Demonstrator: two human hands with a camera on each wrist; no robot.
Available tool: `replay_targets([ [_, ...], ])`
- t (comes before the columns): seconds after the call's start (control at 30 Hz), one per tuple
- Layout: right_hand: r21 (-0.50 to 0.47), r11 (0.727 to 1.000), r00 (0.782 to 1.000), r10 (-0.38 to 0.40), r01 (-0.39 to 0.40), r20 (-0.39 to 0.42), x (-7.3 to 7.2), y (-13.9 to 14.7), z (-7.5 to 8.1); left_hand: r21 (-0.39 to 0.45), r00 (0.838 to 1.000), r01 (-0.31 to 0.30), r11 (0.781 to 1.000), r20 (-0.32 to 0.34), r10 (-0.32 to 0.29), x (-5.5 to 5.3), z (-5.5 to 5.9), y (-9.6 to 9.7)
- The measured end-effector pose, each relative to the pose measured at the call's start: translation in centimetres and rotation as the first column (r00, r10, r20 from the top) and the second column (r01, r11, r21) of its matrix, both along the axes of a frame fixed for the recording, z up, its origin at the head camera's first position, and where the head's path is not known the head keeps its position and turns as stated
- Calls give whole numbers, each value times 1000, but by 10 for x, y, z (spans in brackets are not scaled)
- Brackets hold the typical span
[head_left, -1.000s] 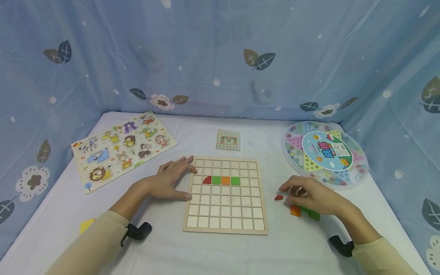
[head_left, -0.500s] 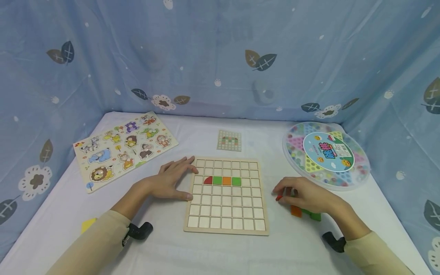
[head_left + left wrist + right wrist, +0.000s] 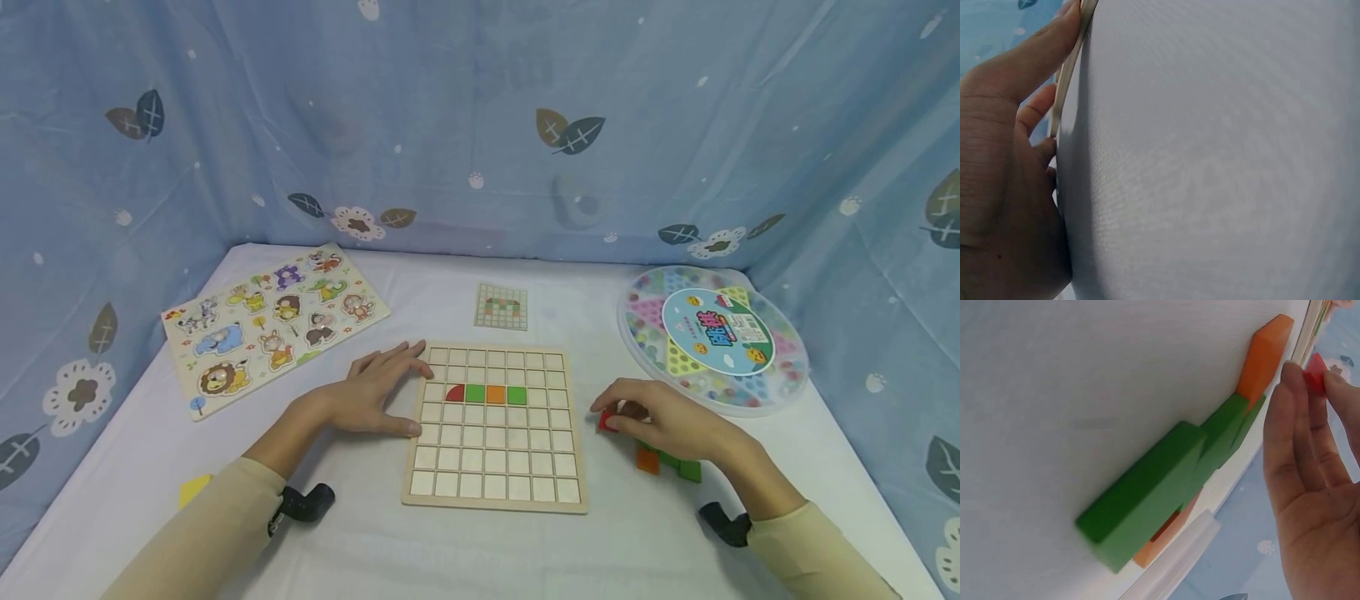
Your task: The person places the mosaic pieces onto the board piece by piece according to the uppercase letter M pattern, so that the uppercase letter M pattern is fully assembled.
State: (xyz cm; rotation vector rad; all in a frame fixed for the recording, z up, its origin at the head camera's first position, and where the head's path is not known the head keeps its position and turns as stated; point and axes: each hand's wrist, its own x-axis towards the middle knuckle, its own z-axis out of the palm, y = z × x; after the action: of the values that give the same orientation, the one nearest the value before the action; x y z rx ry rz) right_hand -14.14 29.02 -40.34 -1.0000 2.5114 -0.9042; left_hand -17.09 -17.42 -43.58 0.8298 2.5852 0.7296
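Note:
A wooden grid board [image 3: 495,503] lies at the middle of the table. One row of it holds a red quarter-round piece [image 3: 455,393], a green square [image 3: 475,393], an orange square [image 3: 496,395] and another green square [image 3: 517,396]. My left hand [image 3: 367,398] rests with spread fingers and thumb against the board's left edge. Right of the board, my right hand [image 3: 663,421] pinches a small red piece [image 3: 1315,375] between thumb and fingertips. Beneath that hand lie green blocks [image 3: 1147,487] and an orange block [image 3: 1265,357], partly hidden in the head view.
Behind the board lies a small pattern card [image 3: 501,307]. An animal puzzle board [image 3: 247,367] is at the back left, and a round Chinese checkers box [image 3: 716,333] at the back right. A yellow piece [image 3: 194,488] shows beside my left sleeve.
My right hand has moved slightly left, taken the red piece between thumb and fingers and tilted it up from the table. My left hand stays at the board's edge.

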Motion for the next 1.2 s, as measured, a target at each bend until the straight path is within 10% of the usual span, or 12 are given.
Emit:
replay_targets([
  [0.7,-111,994,998,3,-10,-65,-10,-14,4,-3,1000,6,1000,11,-6,0,3,-1],
  [1.2,-99,995,998,8,-1,62,-28,-45,8,1,1000,11,1000,6,-11,-2,-2,-1],
])
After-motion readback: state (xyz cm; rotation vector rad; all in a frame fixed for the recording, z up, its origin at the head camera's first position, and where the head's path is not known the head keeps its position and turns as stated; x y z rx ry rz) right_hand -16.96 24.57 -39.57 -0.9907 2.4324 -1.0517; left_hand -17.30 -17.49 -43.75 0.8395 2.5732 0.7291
